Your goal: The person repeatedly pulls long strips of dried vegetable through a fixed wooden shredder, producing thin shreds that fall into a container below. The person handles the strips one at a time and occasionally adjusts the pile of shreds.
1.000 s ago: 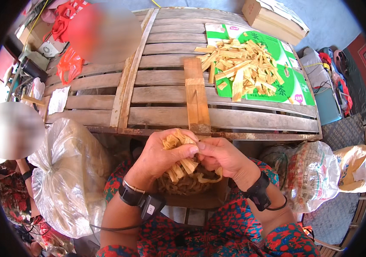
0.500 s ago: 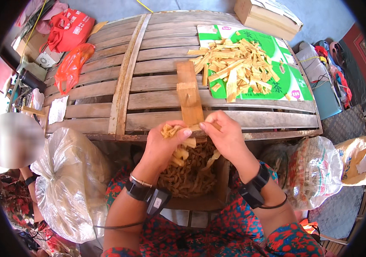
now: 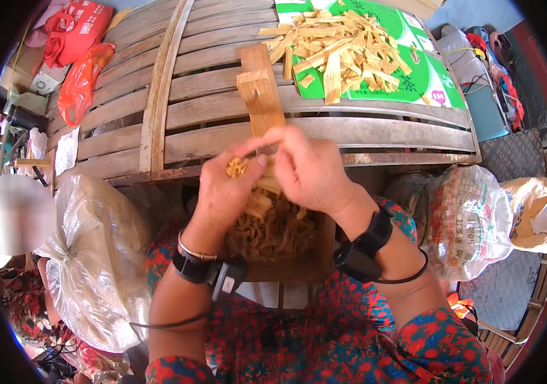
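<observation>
My left hand (image 3: 225,185) is closed around a bundle of yellow dried strips (image 3: 237,168), whose curled ends poke out by the thumb. Pressed up against its fingertips, my right hand (image 3: 312,168) has its fingers curled in, slightly blurred; what they pinch is hidden. Both hands meet over the table's near edge, in front of a wooden board with a raised block (image 3: 258,89). Below them sits a cardboard box (image 3: 289,270) holding many loose, curly dried strips (image 3: 273,237). Some paler strips (image 3: 258,203) hang just under my left hand.
A pile of flat yellow strips (image 3: 350,54) lies on green printed cardboard (image 3: 449,96) on the slatted wooden table (image 3: 212,137). Large filled plastic bags flank me, one at left (image 3: 104,256) and one at right (image 3: 472,224). A red plastic bag (image 3: 84,83) lies at the table's left.
The view has shifted, so the table sits higher in it. My right hand has turned inward over the left fingertips; the strip end it pinched before is now hidden.
</observation>
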Available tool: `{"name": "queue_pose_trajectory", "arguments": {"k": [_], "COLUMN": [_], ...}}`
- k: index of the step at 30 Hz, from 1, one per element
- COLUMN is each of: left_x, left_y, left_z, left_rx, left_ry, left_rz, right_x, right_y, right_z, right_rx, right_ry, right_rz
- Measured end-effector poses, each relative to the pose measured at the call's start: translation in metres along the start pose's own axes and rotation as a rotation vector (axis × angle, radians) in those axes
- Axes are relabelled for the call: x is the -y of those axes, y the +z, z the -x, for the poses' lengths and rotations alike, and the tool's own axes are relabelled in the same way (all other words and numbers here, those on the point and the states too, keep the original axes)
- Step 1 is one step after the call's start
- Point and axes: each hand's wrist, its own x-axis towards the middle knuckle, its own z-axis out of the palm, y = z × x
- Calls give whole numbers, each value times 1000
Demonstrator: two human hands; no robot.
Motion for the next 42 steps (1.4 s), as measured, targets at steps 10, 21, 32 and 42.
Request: {"name": "queue_pose_trajectory", "arguments": {"k": [10,21,32,42], "left_x": [-21,-60,-34,-19], "left_y": [16,-12,-12,-8], "left_z": [40,40,22,23], "left_rx": [652,339,127,194], "left_ry": [-332,672,1028,634], "left_rz": [514,-407,-607,-612], "right_x": [18,25,33,20], "right_y": [-26,-26,-13,-17], "right_z": [-4,5,14,19], "right_rx": [138,374,295,372], "right_ry": [-79,472,1064,256], "right_rz": [-520,-980,-1268,-197]}}
